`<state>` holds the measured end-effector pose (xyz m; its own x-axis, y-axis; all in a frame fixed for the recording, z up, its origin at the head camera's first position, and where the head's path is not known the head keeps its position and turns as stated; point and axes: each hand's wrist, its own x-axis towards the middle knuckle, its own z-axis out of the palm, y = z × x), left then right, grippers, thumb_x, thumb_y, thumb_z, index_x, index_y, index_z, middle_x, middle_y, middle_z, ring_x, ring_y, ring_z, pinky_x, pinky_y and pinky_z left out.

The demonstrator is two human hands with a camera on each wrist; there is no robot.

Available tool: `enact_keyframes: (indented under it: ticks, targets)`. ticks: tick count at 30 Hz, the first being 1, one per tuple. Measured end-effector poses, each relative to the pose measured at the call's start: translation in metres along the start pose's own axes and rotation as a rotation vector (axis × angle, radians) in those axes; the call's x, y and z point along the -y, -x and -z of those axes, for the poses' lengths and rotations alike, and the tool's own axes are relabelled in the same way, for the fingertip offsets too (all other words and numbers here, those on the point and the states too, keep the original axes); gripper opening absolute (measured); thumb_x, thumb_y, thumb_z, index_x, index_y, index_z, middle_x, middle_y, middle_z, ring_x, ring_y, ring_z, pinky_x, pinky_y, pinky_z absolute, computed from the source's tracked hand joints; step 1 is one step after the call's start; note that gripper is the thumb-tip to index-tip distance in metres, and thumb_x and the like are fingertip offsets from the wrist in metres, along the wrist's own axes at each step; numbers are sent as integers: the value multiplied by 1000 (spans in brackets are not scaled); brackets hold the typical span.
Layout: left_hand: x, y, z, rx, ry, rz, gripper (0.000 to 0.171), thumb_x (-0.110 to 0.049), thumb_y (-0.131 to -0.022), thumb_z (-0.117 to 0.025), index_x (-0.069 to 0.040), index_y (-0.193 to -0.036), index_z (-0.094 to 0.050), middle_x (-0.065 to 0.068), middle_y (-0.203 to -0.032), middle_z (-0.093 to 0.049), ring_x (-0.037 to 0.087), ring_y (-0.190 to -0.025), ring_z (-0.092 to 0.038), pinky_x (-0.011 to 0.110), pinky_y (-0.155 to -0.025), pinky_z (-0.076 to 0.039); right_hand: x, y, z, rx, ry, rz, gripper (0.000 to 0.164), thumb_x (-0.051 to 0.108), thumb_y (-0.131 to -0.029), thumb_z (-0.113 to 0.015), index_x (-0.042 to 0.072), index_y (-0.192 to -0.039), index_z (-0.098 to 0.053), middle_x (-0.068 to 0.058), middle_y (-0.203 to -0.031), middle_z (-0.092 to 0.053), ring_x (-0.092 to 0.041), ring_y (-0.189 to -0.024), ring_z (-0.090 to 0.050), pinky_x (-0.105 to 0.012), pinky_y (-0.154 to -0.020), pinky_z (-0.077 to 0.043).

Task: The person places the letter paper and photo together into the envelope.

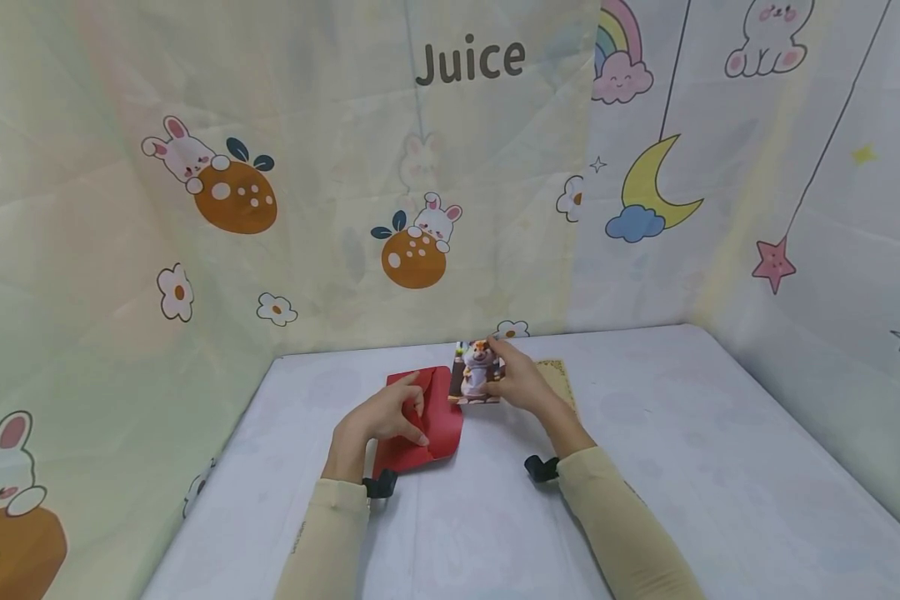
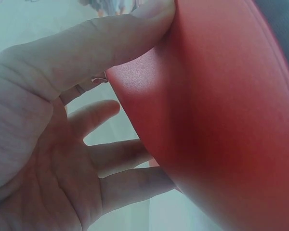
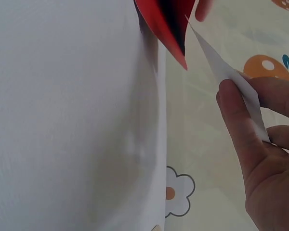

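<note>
My left hand (image 1: 384, 414) grips a red paper envelope (image 1: 444, 421) by its side. In the left wrist view the thumb lies on the near face of the red envelope (image 2: 226, 96) and several fingers reach behind its edge. My right hand (image 1: 525, 379) pinches a small picture card (image 1: 472, 375) between thumb and fingers; it shows a cartoon animal figure in a white outfit. Seen from the right wrist, the white back of the card (image 3: 214, 60) points its far corner toward the gap in the red envelope (image 3: 166, 24), which stands partly open.
A tan sheet with a patterned border (image 1: 557, 377) lies on the table behind my right wrist, partly covered by it. The white-covered table (image 1: 682, 467) ends at a printed fabric backdrop (image 1: 330, 167), which also rises at both sides. Black straps (image 1: 542, 468) sit at my wrists.
</note>
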<state>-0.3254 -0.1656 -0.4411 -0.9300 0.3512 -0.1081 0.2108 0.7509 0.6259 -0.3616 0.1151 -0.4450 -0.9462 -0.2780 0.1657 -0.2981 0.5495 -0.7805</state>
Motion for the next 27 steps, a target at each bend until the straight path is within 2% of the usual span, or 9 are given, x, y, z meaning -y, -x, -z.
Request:
enact_keyframes:
  ticks: [5,10,15,18,21,27]
  targets:
    - [-1,0,0,0,8,12,39,-21,-70,-97,-20,-92,-65,4,-174,-23,39,-150,-33,42,-82,-64,4,1,-5,48,11,24,96,4,-86,-84,11,-164,-29,-13,-164,-42,-26,-108,-60,-36,-87,-59]
    - [0,0,-1,-3,0,-1,37,-21,-72,-97,-19,-90,-64,4,-175,-19,39,-149,-34,39,-82,-63,5,1,-11,83,39,53,96,6,-84,-86,9,-163,-31,-13,-160,-45,-26,-122,-56,-43,-103,-53]
    - [-1,1,-2,-4,-1,-9,37,-21,-73,-96,-18,-91,-65,2,-176,-14,39,-149,-33,39,-85,-61,5,2,-14,112,29,32,96,4,-84,-85,11,-164,-31,-12,-158,-48,-28,-119,-58,-44,-101,-55]
    - [-1,1,-2,-1,-2,-3,37,-21,-73,-96,-19,-92,-65,2,-177,-12,39,-149,-32,42,-88,-61,8,4,-16,135,11,9,95,4,-85,-84,14,-164,-31,-11,-161,-45,-31,-124,-59,-46,-103,-56]
    - [-1,1,-2,-1,3,6,35,-21,-73,-96,-21,-90,-65,3,-177,-11,39,-149,-31,43,-90,-61,11,5,-17,153,9,1,94,3,-86,-83,14,-164,-31,-12,-162,-44,-33,-133,-55,-50,-110,-51]
    - [-2,0,-1,1,0,12,34,-20,-74,-96,-23,-88,-65,5,-176,-12,40,-149,-31,41,-87,-62,12,7,-19,166,22,6,94,4,-86,-83,12,-164,-31,-12,-162,-44,-33,-144,-47,-52,-115,-46]
